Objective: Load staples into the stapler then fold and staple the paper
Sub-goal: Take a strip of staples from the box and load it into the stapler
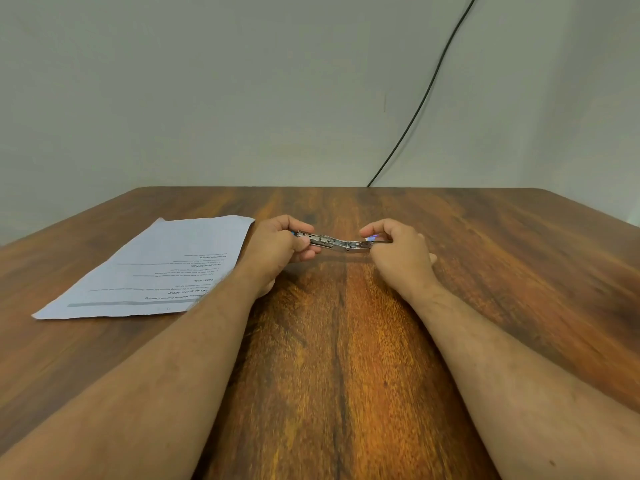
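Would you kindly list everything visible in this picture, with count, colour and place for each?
stapler: one, silver metal, swung open nearly flat, held above the table's middle
paper: one sheet, white with print, flat on the table, left of the hands
table: one, brown wood grain, fills the lower picture
cable: one, black, runs down the wall behind
wall: pale grey-green, background
left hand: grips the stapler's left end
right hand: pinches its right end

Left hand (277, 245) and right hand (398, 249) grip the stapler (341, 243) — hinged flat open — above the counter (346, 341); paper (156, 271) at left
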